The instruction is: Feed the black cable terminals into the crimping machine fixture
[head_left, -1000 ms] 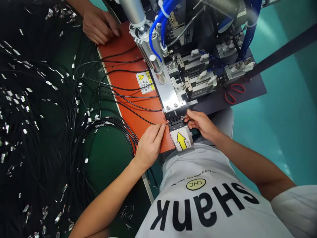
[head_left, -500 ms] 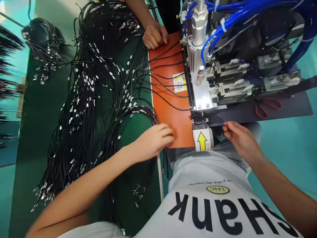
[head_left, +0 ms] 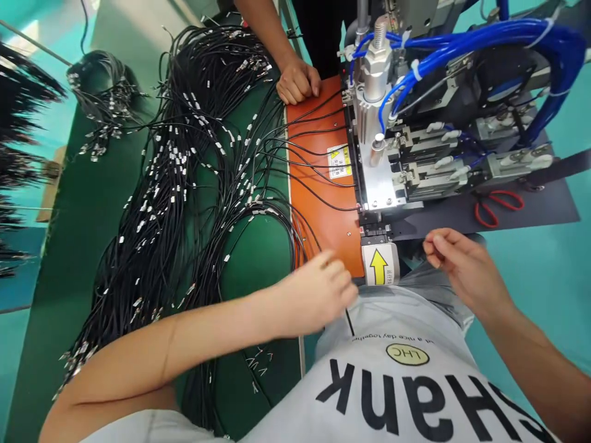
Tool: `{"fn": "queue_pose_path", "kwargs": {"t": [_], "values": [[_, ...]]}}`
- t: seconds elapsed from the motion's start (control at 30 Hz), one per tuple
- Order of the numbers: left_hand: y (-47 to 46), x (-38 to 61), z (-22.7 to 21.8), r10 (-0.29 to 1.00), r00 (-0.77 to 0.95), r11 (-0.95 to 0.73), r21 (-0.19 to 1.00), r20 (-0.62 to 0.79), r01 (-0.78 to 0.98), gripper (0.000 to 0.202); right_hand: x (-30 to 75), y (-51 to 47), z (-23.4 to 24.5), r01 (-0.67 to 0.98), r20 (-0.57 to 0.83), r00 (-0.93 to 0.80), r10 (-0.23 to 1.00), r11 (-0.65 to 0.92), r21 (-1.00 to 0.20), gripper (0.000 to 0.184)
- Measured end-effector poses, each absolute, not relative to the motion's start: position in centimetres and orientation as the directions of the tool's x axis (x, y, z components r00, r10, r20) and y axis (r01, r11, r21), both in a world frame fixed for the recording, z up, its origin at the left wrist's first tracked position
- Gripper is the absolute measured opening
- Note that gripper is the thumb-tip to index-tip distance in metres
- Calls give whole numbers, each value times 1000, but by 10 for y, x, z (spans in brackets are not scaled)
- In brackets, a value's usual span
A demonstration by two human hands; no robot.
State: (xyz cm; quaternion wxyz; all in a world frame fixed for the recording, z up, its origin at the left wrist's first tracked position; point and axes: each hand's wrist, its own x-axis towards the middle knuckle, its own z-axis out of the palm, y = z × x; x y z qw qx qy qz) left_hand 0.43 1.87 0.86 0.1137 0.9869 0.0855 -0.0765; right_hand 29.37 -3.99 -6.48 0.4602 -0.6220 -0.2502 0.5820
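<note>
My left hand (head_left: 321, 294) is closed around a black cable (head_left: 349, 323) above the near edge of the orange plate (head_left: 325, 215). The cable's short end sticks out below the fist, over the white shirt; its other end runs back toward the bundle. My right hand (head_left: 466, 264) hovers beside the machine's front, thumb and forefinger pinched together; whatever may be between them is too small to see. Between the hands sits a white guide with a yellow arrow (head_left: 378, 267). Several black cables cross the plate into the machine's clamp block (head_left: 376, 184).
A large heap of black cables (head_left: 157, 203) with white tags covers the green table (head_left: 50, 258). Another person's hand (head_left: 298, 82) rests on the plate's far corner. Red-handled scissors (head_left: 498, 208) lie on the dark board at right. Blue air hoses (head_left: 489, 34) arch over the machine.
My left hand has moved right and toward my body, and a cable now shows in its grip. My right hand stays pinched, almost in place. The whole view has shifted slightly.
</note>
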Motion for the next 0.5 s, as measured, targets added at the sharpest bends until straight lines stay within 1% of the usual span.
{"fn": "queue_pose_path", "kwargs": {"t": [0.03, 0.07, 0.1, 0.13, 0.17, 0.23, 0.27, 0.3, 0.33, 0.4, 0.47, 0.5], "values": [[11, 7, 4, 90, 982, -960, 247, -165, 130, 12, 290, -39, -60, -201, -469, 178, 865, -435, -878, 17], [7, 8, -1, 14, 989, -947, 316, -146, 60, 14, 287, -38, -57, -180, -446, 154, 882, -419, -890, 17], [7, 6, -7, -20, 992, -922, 386, -124, 29, 17, 284, -38, -54, -159, -427, 127, 895, -406, -900, 17], [10, 4, -12, 12, 995, -899, 435, -101, 55, 16, 282, -38, -52, -132, -411, 99, 906, -397, -908, 17], [18, 0, -16, 127, 989, -879, 453, -73, 146, 13, 279, -38, -50, -96, -400, 70, 914, -393, -915, 17], [38, -6, -18, 468, 883, -760, 499, -25, 417, 16, 273, -40, -50, 0, -387, 22, 922, -387, -922, 14], [47, -7, -17, 572, 820, -683, 546, -14, 485, 18, 269, -41, -50, 49, -379, 3, 925, -379, -924, 13], [53, -6, -16, 635, 772, -620, 592, -6, 515, 18, 265, -41, -50, 92, -365, -12, 931, -362, -928, 13], [56, -3, -15, 667, 745, -576, 634, 0, 515, 17, 260, -40, -50, 129, -343, -24, 939, -337, -933, 15], [52, 7, -17, 681, 732, -541, 685, 16, 488, 15, 249, -37, -50, 162, -271, -40, 962, -261, -952, 23], [42, 20, -24, 685, 728, -530, 703, 24, 475, 14, 239, -32, -51, 169, -192, -25, 981, -185, -968, 32], [37, 26, -28, 690, 724, -525, 706, 25, 475, 14, 237, -29, -52, 172, -171, -12, 985, -166, -971, 32]]}}
